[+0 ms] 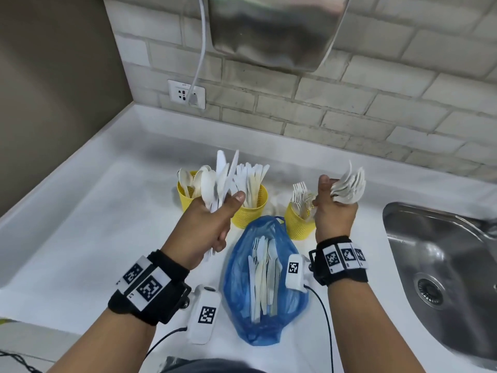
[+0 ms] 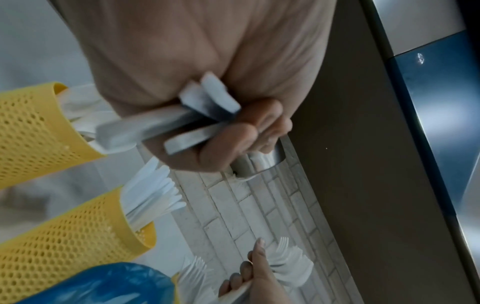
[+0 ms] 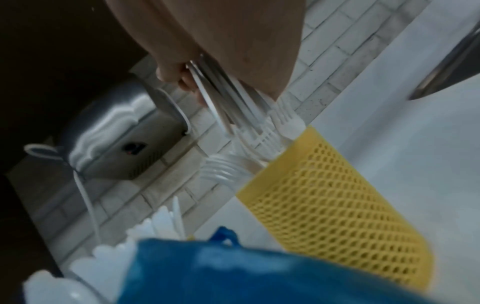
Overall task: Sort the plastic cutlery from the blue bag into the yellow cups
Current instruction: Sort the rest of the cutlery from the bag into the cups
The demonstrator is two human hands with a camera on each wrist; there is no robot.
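Observation:
My left hand [image 1: 215,219] grips a mixed bundle of white plastic spoons and knives [image 1: 219,181], held upright in front of the left yellow cup [image 1: 184,196] and the middle yellow cup [image 1: 251,211]. The left cup holds spoons, the middle one knives. My right hand [image 1: 334,208] grips a fan of white forks [image 1: 349,185] just right of the fork-filled right yellow cup [image 1: 298,224]. Between my forearms lies the blue bag [image 1: 263,278], open, with several pieces of cutlery inside. The left wrist view shows handle ends [image 2: 205,115] sticking out of my fist.
A steel sink [image 1: 441,267] is set into the white counter [image 1: 94,224] on the right. A metal dryer [image 1: 274,30] hangs on the brick wall above, its cord running to a socket [image 1: 186,94]. A brown wall closes the left side.

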